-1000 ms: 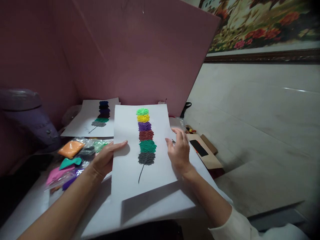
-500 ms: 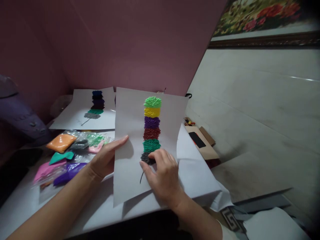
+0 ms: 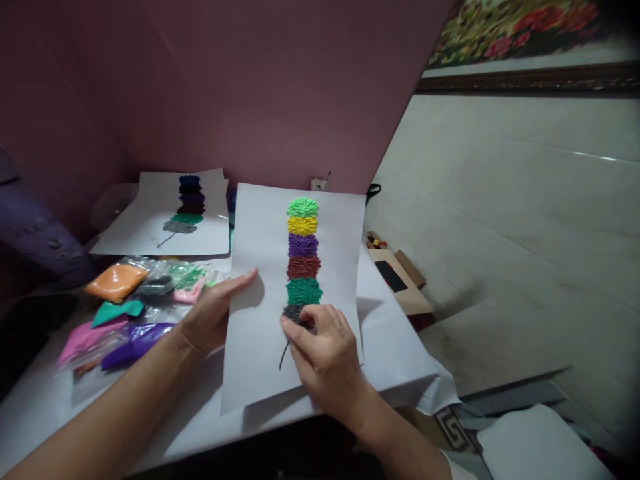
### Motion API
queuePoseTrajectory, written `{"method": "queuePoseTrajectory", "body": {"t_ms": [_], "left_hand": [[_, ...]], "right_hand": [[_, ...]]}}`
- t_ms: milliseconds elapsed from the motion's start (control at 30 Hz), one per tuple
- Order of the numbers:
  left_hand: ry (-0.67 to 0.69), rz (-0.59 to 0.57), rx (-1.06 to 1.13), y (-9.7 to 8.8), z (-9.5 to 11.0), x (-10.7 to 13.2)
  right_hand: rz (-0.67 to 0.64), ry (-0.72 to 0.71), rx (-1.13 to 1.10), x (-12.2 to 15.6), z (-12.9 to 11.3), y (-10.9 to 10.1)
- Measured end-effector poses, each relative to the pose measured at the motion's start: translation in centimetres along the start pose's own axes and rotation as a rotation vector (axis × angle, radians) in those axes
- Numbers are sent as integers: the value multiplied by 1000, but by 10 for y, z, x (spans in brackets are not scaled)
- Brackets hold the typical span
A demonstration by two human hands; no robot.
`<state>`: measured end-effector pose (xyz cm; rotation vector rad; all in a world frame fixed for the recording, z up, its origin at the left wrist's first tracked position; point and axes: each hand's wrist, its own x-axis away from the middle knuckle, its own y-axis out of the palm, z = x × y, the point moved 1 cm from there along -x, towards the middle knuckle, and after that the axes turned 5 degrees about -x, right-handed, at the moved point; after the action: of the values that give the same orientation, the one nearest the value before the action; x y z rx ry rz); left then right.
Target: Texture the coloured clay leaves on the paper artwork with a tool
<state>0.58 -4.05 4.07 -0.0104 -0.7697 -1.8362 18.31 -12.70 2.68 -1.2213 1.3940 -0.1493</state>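
Note:
A white sheet of paper (image 3: 260,253) lies tilted in front of me. Down its middle runs a column of textured clay tufts (image 3: 303,245): light green, yellow, purple, brown, green, then a grey tuft (image 3: 291,311) with a thin dark stem below. My left hand (image 3: 213,313) grips the sheet's left edge, thumb stretched flat on top and fingers underneath. My right hand (image 3: 325,350) rests on the lower part of the sheet, its thumb and fingertips pinched together on the grey tuft.
A second sheet (image 3: 150,227) with a darker clay column lies at the back left. Several plastic bags of coloured clay (image 3: 120,300) sit left of my hand. A pink board (image 3: 280,100) stands behind the white table (image 3: 400,347). A cardboard box (image 3: 400,280) lies on the floor to the right.
My right hand left the sheet's right edge and came down onto the grey tuft, pinching it. The sheet shifted and tilted slightly. My left hand kept its grip.

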Motion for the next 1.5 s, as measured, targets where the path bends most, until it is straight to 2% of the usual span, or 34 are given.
{"method": "queuePoseTrajectory", "body": {"t_ms": [100,400,567,667,800,933,1267,1500], "left_hand": [[-86,-36,-16,0,-2,-1],[-117,-87,-32,4,-8,-3],[-156,-85,-20,4,-10,-4],[-185,-64,-21,4,-9,-4],[-155,-13,-38,5,-8,-4],[-135,-17,-55,4,-10,-4],[-152,-25,-48,0,-11,-7],[-152,-23,-46,0,-10,-6]], "right_hand": [[-29,-18,10,3,2,2],[-124,-56,4,9,10,9],[-39,65,-177,12,14,12],[10,109,-214,12,14,14],[1,132,-126,11,11,20],[17,139,-84,12,9,26],[-14,124,-206,12,15,22],[-15,190,-213,13,16,29]]}}
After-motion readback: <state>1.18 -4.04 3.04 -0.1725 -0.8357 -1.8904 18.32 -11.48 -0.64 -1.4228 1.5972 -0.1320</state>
